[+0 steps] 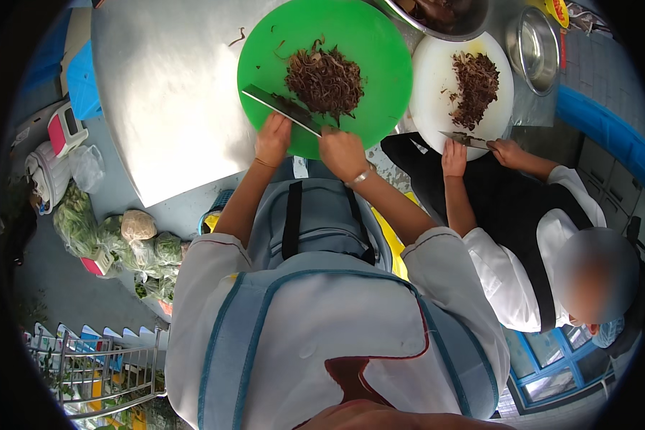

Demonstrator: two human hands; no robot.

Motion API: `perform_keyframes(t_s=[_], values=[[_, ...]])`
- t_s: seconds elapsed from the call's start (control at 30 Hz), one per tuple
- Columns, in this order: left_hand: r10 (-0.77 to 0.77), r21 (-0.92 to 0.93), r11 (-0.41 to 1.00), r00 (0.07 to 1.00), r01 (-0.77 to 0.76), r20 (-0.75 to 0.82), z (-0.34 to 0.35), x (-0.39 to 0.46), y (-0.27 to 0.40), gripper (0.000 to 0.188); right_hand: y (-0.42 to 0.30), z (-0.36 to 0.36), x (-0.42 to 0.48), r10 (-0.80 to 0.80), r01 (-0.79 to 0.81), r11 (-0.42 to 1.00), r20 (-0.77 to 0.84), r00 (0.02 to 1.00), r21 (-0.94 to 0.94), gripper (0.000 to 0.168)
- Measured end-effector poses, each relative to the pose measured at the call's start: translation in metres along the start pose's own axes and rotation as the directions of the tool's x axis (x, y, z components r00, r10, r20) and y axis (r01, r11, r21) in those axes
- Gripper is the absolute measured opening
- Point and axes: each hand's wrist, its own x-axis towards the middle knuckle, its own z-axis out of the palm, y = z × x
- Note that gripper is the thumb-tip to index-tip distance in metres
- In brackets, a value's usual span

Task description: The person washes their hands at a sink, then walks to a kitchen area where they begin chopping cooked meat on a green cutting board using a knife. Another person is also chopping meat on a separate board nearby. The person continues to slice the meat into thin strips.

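My right hand grips the handle end of a cleaver, its blade slanting up and left over the near side of a round green cutting board. At the near edge of the blade is my left hand; its fingertips are close to or touching the metal, and their underside is hidden. Dark brown bits cling to the blade's upper face. Just beyond it lies a heap of dark brown shredded food, with a few loose strands on the board.
On my right, a co-worker holds a knife at a white cutting board with similar shreds. A metal bowl of dark pieces and another metal bowl stand beyond. Bagged vegetables lie left of the metal table.
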Motion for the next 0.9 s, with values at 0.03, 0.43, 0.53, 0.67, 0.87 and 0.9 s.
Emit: perform_keyframes(t_s=[0.03,0.43,0.53,0.67,0.87,0.9], values=[[0.015,-0.001,1.000,1.000,-0.015,-0.002,0.001,0.001,-0.003,0.025,-0.004,0.004,0.009,0.011,-0.010,1.000,-0.017,1.000,0.025,0.011],[-0.031,-0.058,0.998,0.999,0.029,-0.042,-0.004,0.006,-0.001,0.020,0.017,-0.015,-0.018,-0.043,0.047,0.994,-0.046,0.998,0.101,0.022],[-0.009,0.003,1.000,1.000,0.009,0.023,-0.003,-0.002,-0.004,0.023,0.007,0.002,-0.018,-0.021,0.025,0.998,-0.052,0.998,0.065,0.018],[0.057,0.032,0.998,0.998,-0.057,-0.002,-0.005,0.004,-0.003,0.021,-0.017,0.011,0.028,0.061,-0.055,0.993,-0.057,0.996,0.108,0.018],[0.023,-0.061,0.998,0.999,-0.025,-0.042,-0.007,0.003,-0.007,0.020,0.008,-0.010,0.023,0.074,-0.062,0.972,-0.043,0.996,0.226,0.025],[-0.001,-0.095,0.995,0.999,-0.004,-0.052,-0.006,0.001,-0.005,0.020,0.010,-0.012,0.011,0.044,-0.033,0.977,-0.048,0.998,0.210,0.025]])
